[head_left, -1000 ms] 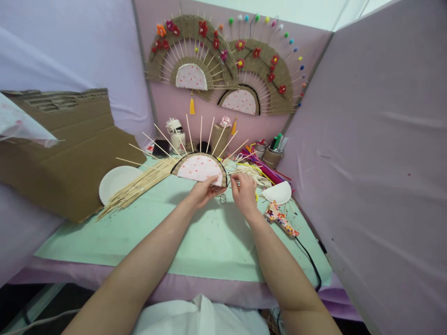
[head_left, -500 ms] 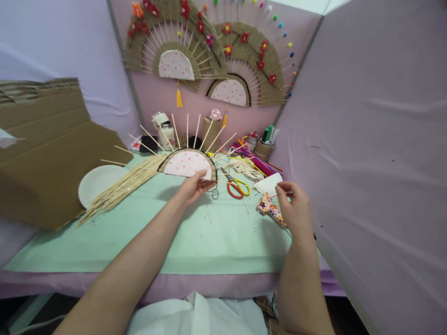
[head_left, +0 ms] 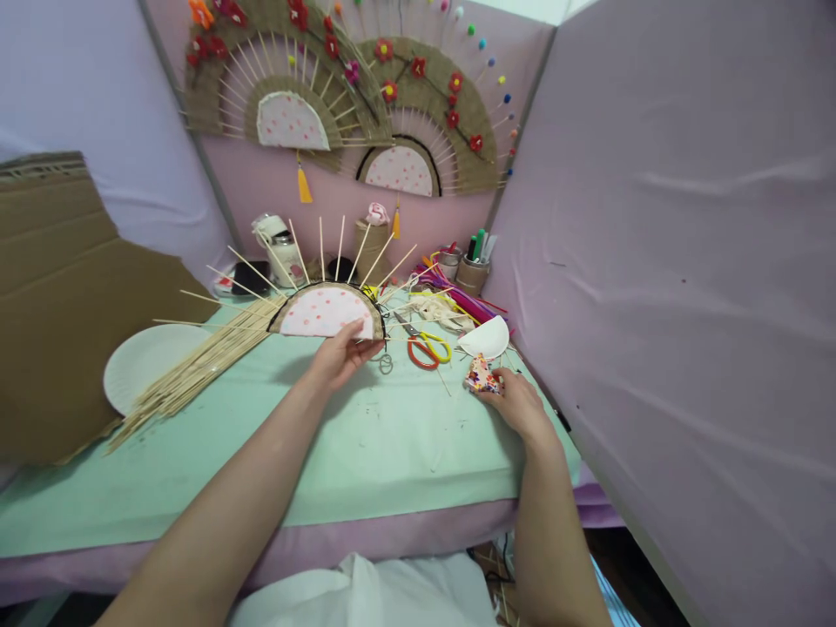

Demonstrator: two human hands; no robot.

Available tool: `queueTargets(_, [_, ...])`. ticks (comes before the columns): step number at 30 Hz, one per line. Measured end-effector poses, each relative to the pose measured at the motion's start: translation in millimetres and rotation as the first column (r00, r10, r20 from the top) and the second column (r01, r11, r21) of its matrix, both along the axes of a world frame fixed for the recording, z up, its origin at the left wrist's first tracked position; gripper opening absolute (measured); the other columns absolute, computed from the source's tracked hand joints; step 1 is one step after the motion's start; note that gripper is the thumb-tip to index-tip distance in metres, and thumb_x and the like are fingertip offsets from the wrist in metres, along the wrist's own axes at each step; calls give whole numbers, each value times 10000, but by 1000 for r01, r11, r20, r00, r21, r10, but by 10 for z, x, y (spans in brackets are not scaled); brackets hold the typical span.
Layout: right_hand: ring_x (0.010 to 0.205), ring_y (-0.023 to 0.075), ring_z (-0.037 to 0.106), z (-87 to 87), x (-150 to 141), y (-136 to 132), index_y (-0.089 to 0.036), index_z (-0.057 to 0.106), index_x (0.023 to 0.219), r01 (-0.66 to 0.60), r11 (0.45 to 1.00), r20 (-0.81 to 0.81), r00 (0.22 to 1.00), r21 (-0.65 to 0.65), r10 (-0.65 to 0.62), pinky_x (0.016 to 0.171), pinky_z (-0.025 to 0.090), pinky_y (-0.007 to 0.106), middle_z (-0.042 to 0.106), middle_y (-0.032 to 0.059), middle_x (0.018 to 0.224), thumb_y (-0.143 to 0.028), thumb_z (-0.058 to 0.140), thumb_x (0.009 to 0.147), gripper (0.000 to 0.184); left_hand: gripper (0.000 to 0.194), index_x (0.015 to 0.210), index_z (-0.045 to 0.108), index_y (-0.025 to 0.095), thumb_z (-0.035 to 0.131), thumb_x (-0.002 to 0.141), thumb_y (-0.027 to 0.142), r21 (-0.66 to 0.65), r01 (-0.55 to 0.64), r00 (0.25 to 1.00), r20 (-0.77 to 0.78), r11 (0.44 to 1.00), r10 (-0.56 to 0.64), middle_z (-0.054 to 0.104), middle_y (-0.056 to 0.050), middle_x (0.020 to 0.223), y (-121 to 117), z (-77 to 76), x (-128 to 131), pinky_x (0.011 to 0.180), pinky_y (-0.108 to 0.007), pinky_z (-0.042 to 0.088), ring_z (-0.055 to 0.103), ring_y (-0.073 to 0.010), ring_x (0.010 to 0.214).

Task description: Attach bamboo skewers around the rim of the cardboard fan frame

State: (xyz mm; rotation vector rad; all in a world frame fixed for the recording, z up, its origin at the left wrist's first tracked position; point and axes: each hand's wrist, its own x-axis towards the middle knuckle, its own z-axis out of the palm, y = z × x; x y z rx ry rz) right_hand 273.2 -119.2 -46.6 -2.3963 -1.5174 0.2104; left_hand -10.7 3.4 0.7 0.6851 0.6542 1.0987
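My left hand (head_left: 340,355) is closed on the lower right edge of a half-round cardboard fan (head_left: 326,311). The fan has a white face with pink dots, a dark rim and thin sticks spreading from its curved edge. At the right, my right hand (head_left: 519,401) has its fingers round a floral-patterned glue gun (head_left: 482,374) lying on the table; its grip end is hidden by the hand. Just behind it is a white half-round paper piece (head_left: 487,338). Between the hands lie scissors (head_left: 428,350) with red and yellow handles, and small metal rings (head_left: 385,363).
A bundle of bamboo sticks (head_left: 196,370) overlaps a paper plate (head_left: 140,357) at left, beside a large cardboard sheet (head_left: 78,305). Jars (head_left: 284,257), pipe cleaners (head_left: 457,292) and a pen holder (head_left: 471,274) stand or lie at the back. Decorated fans (head_left: 293,122) hang on the pink wall.
My right hand has moved down from beside the white half-round piece and taken hold of the glue gun. My left hand still holds the fan. The view has turned slightly right.
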Motion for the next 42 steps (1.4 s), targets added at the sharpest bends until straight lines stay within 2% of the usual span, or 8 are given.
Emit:
queueTargets(5, [960, 252, 544, 65, 38, -69, -189, 584, 1073, -81, 994, -65, 994, 75, 85, 761, 381, 321, 608, 107, 1025, -387, 566, 767, 365, 153, 908, 614, 114, 591, 774, 185, 3, -4, 1000, 21, 1000, 4, 698, -77, 808, 9, -21, -10, 777, -329, 563, 670, -155, 717])
queueTargets(9, [859, 219, 555, 242, 48, -243, -173, 572, 1088, -133, 956, -295, 932, 260, 210, 720, 422, 312, 620, 89, 981, -410, 569, 750, 413, 159, 903, 615, 119, 608, 763, 195, 1, -6, 999, 54, 1000, 6, 694, -78, 793, 0, -8, -11, 786, -319, 556, 671, -153, 728])
queueTargets(16, [645, 156, 512, 322, -179, -436, -183, 597, 966, -65, 934, -806, 486, 352, 337, 542, 406, 267, 600, 47, 803, -469, 578, 771, 346, 172, 882, 621, 114, 627, 742, 214, 8, -37, 997, 67, 999, 36, 696, -75, 788, -23, -4, 0, 821, -348, 545, 667, -150, 713])
queueTargets(19, [620, 143, 479, 285, -442, -423, -182, 571, 874, -4, 910, -871, 285, 416, 399, 511, 385, 259, 556, 30, 747, -439, 555, 785, 272, 173, 869, 631, 110, 628, 738, 223, 46, -79, 994, 80, 996, 75, 700, -71, 781, -53, -15, 25, 822, -348, 544, 666, -150, 713])
queueTargets(21, [582, 125, 430, 271, -633, -395, -182, 548, 828, -29, 891, -866, 225, 452, 447, 481, 351, 242, 502, 7, 681, -400, 544, 786, 222, 176, 857, 637, 105, 631, 732, 229, 72, -117, 990, 87, 991, 111, 702, -69, 774, -82, -23, 52, 821, -356, 545, 665, -154, 714])
queueTargets(26, [515, 96, 340, 193, -998, -290, -162, 572, 975, -106, 877, -840, 254, 469, 480, 446, 293, 228, 424, -32, 608, -403, 564, 768, 317, 226, 873, 635, 114, 681, 684, 228, 128, -179, 982, 87, 975, 169, 700, -46, 768, -173, -43, 131, 794, -379, 555, 652, -154, 689])
queueTargets(36, [497, 133, 420, 17, -1225, -182, -156, 630, 988, -47, 860, -701, 558, 507, 444, 457, 350, 256, 504, 0, 563, -495, 520, 802, 403, 297, 903, 640, 165, 724, 633, 257, 189, -244, 969, 25, 951, 244, 681, -40, 945, -301, -84, 237, 763, -343, 549, 622, -173, 838])
queueTargets(42, [515, 141, 437, -21, -1239, -179, -159, 607, 1005, -43, 858, -685, 581, 513, 439, 477, 357, 264, 526, 11, 610, -497, 485, 832, 399, 369, 969, 642, 191, 741, 622, 267, 197, -267, 962, -5, 943, 273, 692, -36, 987, -264, -182, 250, 815, -324, 534, 621, -202, 956])
